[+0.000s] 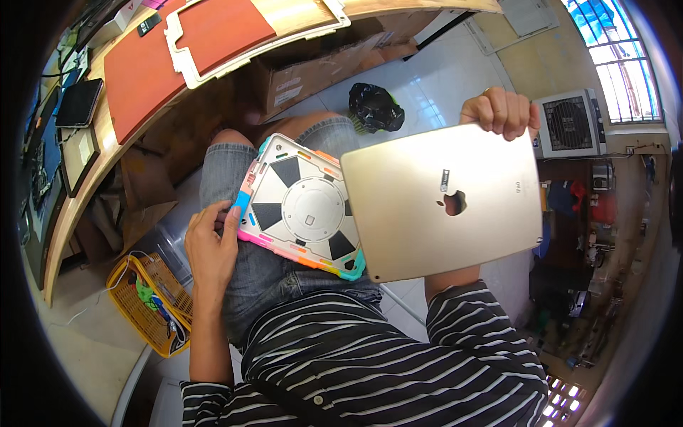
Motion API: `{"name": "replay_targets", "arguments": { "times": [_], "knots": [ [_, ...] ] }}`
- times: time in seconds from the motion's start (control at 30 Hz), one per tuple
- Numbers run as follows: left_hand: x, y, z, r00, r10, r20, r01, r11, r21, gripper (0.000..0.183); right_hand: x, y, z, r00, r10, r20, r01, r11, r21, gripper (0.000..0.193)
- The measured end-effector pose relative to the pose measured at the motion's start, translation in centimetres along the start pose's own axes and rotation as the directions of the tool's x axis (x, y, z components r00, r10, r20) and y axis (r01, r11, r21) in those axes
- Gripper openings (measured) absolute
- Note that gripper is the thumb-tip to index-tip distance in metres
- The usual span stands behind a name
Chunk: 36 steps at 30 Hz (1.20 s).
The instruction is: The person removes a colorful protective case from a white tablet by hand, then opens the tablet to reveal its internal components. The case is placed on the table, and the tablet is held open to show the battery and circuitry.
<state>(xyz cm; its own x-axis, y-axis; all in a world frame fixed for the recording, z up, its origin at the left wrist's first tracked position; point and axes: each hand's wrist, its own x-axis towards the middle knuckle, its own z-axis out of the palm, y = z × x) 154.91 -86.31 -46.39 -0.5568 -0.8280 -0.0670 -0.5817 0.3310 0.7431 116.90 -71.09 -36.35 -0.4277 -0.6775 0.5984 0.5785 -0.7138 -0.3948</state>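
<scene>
On my lap lies a multicoloured tablet case (313, 210), its pale inner side up, with a round plate in the middle and dark pads around it. My left hand (217, 231) grips the left edge of the case, thumb on top and fingers beneath. A gold tablet (441, 206) is held up to the right, its back facing me. My right hand (501, 114) is closed over the tablet's far edge. The tablet covers the right end of the case. Whether the two touch cannot be told.
A wooden table (75, 192) curves along the left and far side, bearing a white frame (192, 71), an orange-brown mat (135, 92) and a dark phone (80, 103). A yellow basket (124, 285) stands at lower left. Beyond my knees are a black bag (375, 107) and cardboard box (313, 82).
</scene>
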Motion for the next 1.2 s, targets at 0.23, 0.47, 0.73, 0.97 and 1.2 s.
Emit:
{"name": "replay_targets", "arguments": {
  "times": [0.23, 0.47, 0.73, 0.97, 1.2],
  "knots": [
    [0.7, 3.8, 0.1, 0.989, 0.135, 0.055, -0.089, 0.858, -0.506, 0.032, 0.2, 4.2, -0.6, 0.997, -0.065, -0.038, 0.068, 0.995, 0.079, 0.047],
    [0.8, 5.1, 3.5, 0.731, 0.192, 0.655, 0.597, 0.286, -0.75, 0.035, 1.3, 6.3, 1.8, 0.975, -0.081, -0.205, 0.1, 0.991, 0.083, 0.05],
    [3.6, 6.8, 2.0, 0.838, 0.204, 0.506, 0.488, 0.134, -0.863, 0.029, -0.3, 5.3, -0.4, 0.97, -0.046, -0.24, 0.048, 0.999, 0.002, 0.049],
    [5.1, 8.5, -0.1, 0.92, 0.191, 0.344, 0.298, 0.233, -0.926, 0.031, -4.2, 4.1, 1.4, 0.905, 0.079, -0.418, -0.094, 0.995, -0.016, 0.063],
    [7.8, 8.6, -2.6, 0.941, 0.238, 0.241, 0.154, 0.335, -0.93, 0.04, -12.4, 4.6, -1.3, 0.792, 0.343, -0.505, -0.343, 0.934, 0.096, 0.056]
  ]
}}
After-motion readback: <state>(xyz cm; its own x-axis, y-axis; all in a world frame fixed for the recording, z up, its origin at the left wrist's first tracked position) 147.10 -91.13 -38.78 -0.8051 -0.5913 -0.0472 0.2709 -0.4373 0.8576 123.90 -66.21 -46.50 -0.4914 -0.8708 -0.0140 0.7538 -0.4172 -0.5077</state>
